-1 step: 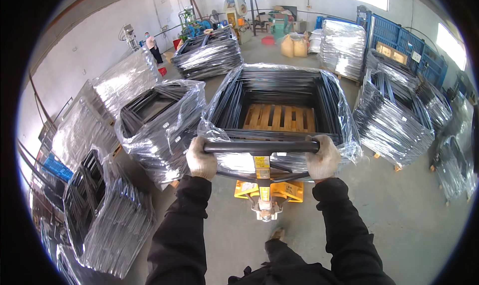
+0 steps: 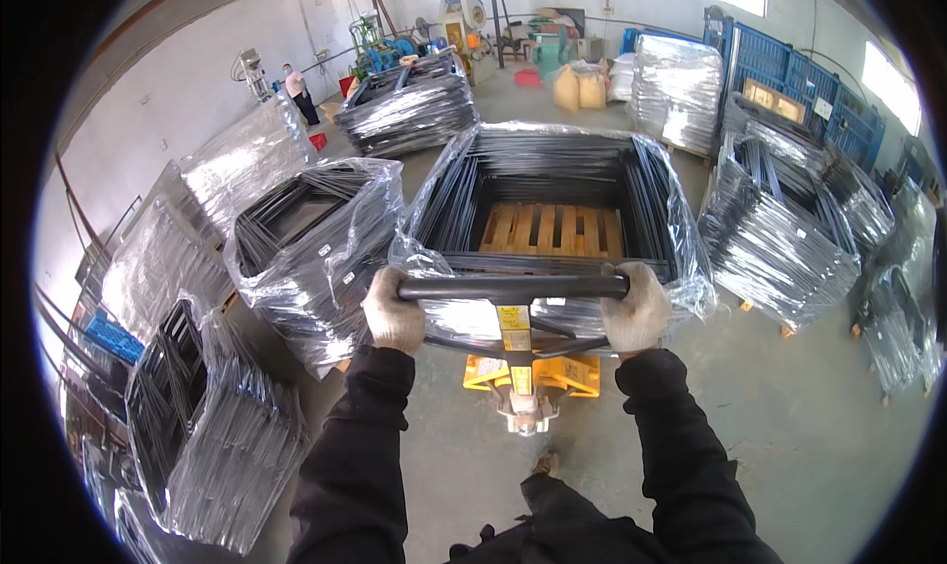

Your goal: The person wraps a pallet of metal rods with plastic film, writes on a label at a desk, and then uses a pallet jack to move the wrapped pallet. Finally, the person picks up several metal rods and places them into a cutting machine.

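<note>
Both my hands wear whitish work gloves and grip the black crossbar handle (image 2: 513,288) of a yellow pallet jack (image 2: 574,375). My left hand (image 2: 395,310) is wrapped round the bar's left end, and my right hand (image 2: 636,307) round its right end. Just beyond the handle stands a large stack of black metal frames (image 2: 552,150), wrapped in clear plastic film (image 2: 419,230). Through its open middle shows a wooden pallet (image 2: 552,230) under the frames. The jack's forks are hidden by the load.
Film-wrapped frame stacks stand close on the left (image 2: 316,248) and right (image 2: 779,233); another stack (image 2: 227,446) is at the near left. Farther back are machines (image 2: 462,16), sacks (image 2: 580,88), blue metal racks (image 2: 789,66) and a person (image 2: 299,95) at the far left.
</note>
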`<action>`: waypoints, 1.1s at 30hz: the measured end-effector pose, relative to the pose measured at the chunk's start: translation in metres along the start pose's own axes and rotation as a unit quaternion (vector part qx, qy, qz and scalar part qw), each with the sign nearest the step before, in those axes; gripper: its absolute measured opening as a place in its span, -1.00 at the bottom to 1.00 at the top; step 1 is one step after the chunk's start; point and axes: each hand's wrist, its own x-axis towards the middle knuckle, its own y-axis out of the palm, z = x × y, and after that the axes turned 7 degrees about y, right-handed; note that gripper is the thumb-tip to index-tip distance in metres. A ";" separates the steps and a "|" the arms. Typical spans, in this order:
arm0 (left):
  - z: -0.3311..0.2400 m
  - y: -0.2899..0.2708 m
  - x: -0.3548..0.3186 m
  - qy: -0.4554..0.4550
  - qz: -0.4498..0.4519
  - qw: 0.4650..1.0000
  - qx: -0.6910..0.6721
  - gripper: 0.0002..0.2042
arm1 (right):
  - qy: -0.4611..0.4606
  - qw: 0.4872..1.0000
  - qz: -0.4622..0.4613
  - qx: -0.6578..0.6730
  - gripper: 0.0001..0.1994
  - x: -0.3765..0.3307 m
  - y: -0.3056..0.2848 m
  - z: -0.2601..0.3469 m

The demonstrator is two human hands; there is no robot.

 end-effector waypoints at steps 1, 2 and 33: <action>0.010 0.017 0.014 -0.027 0.016 0.999 -0.006 -0.81 | -0.003 1.000 -0.005 -0.007 -0.81 0.013 0.014 -0.009; 0.021 0.032 0.027 -0.024 0.019 0.999 -0.011 -0.80 | -0.002 1.000 -0.006 -0.016 -0.80 0.024 0.029 -0.021; 0.265 0.552 0.440 -0.006 0.063 0.997 -0.039 -0.87 | 0.018 0.994 -0.009 -0.106 -0.80 0.387 0.474 -0.384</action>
